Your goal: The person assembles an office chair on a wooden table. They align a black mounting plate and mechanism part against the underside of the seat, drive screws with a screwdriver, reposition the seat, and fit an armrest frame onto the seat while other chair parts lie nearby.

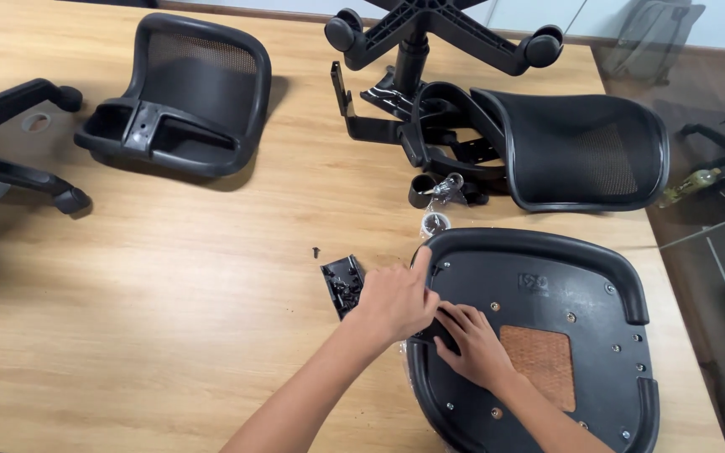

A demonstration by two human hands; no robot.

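Note:
An upturned black chair seat with a brown panel lies on the wooden table at the lower right. My left hand rests on the seat's left rim, fingers curled, index finger pointing up along the edge. My right hand lies flat-ish on the seat's underside, fingers pressing a small black part between both hands. Just left of my left hand sits a small black tray of screws. A single loose screw lies above it.
A black mesh backrest lies at the upper left. A chair base with castors and a second mesh backrest stand at the upper right. Another castor base is at the left edge. A plastic bag of small hardware sits above the seat.

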